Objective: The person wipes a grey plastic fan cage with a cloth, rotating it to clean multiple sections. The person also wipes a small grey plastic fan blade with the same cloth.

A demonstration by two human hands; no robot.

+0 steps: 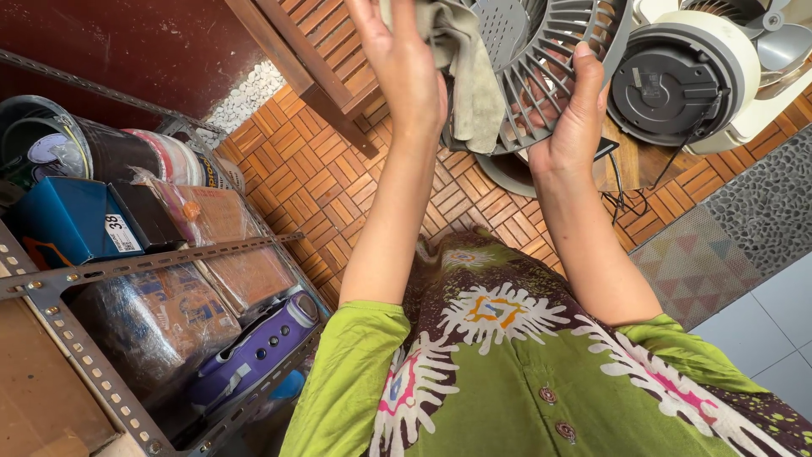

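My left hand (404,72) presses a grey-beige cloth (468,80) against a round grey fan grille (541,63) held up in front of me. My right hand (578,118) grips the grille's lower right rim, fingers curled around its edge. The cloth hangs over the grille's left side. Just right of the grille stands the fan body (689,76), a white housing with a dark grey round motor face, its front uncovered.
A metal slotted-angle shelf rack (93,271) at the left holds paint cans, a blue box, wrapped packages and a purple object. A wooden bench (317,59) stands ahead on the orange tiled floor. A black cord lies under the fan, and a patterned mat (694,262) lies right.
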